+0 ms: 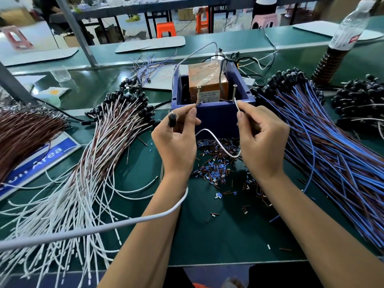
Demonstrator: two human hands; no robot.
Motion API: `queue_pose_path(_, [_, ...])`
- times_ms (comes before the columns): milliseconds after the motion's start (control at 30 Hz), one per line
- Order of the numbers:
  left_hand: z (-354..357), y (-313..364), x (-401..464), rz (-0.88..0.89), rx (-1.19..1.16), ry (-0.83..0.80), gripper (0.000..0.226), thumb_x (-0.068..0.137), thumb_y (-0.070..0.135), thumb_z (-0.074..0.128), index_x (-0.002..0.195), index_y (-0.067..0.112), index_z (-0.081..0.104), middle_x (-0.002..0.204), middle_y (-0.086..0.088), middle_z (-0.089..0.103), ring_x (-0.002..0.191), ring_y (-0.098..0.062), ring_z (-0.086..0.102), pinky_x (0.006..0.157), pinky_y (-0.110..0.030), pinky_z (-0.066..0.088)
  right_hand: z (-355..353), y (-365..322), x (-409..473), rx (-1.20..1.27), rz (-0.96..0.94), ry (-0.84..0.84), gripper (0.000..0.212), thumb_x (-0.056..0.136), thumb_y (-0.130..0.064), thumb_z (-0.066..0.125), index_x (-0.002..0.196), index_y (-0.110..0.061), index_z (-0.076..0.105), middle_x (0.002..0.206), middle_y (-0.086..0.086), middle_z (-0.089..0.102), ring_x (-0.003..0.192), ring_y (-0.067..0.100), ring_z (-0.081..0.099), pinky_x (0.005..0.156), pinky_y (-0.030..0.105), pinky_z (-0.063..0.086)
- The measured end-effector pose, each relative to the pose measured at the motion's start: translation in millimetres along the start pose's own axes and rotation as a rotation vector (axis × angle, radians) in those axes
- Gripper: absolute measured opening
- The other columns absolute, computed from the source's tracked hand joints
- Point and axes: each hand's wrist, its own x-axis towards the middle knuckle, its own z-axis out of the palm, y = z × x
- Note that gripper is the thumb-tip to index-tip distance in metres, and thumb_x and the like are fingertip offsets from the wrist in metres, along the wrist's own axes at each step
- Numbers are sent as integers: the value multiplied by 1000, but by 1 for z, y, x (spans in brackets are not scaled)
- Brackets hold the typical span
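A blue open box (216, 119) holds an orange block (205, 82), and two upright screws (198, 95) stand at its front rim. My left hand (176, 142) pinches a thin brown wire end against the left screw, with a small black cap (172, 119) held under its fingers. My right hand (264, 142) pinches the end of a white wire (218, 142) beside the right screw (234, 92). The white wire sags in a loop between both hands.
A heap of white and brown wires with black caps (93, 163) lies on the left, a blue and brown bundle (332, 152) on the right. Cut insulation bits (216, 167) litter the green bench. A white cable (104, 227) crosses my left forearm. A bottle (347, 32) stands back right.
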Motion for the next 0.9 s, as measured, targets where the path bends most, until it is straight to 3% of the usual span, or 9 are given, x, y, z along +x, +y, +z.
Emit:
queue_pose_path(233, [-2,1,-1,-83,-36,-23,13,98,7,65,104,6,76,73,-1,70,71,-12,67,75,-34,59,-1,1,0,27,35,-8,23,104,-7,59,120,-1,75,96,5,73,86,16,69,76,33,57])
queue_pose_path(400, [-1,1,-1,-96,-55,-18,15,97,6,65,107,7,77,73,3,69,71,-9,66,75,-24,54,-2,0,0,31,68,-22,23,104,-6,59,119,-2,76,96,5,73,88,18,69,79,38,58])
queue_pose_path(533, [0,-1,-1,-117,-101,-30,16,96,6,67,106,11,78,77,4,68,71,-11,64,73,-28,55,-5,-4,11,8,82,17,22,103,-7,59,116,-5,77,99,4,75,89,14,70,80,33,58])
queue_pose_path(700, [0,-2,-1,-123,-105,-39,16,96,5,67,105,12,79,78,7,68,70,-8,60,69,-22,50,0,1,36,50,167,74,25,100,-8,56,116,-8,76,103,3,75,83,20,71,74,35,58])
queue_pose_path(900, [-1,-2,-1,-134,-110,-50,17,97,5,65,104,13,78,74,4,61,64,-8,53,64,-22,45,5,-3,15,57,175,44,27,95,-6,58,113,-6,78,97,1,75,79,7,65,71,18,48])
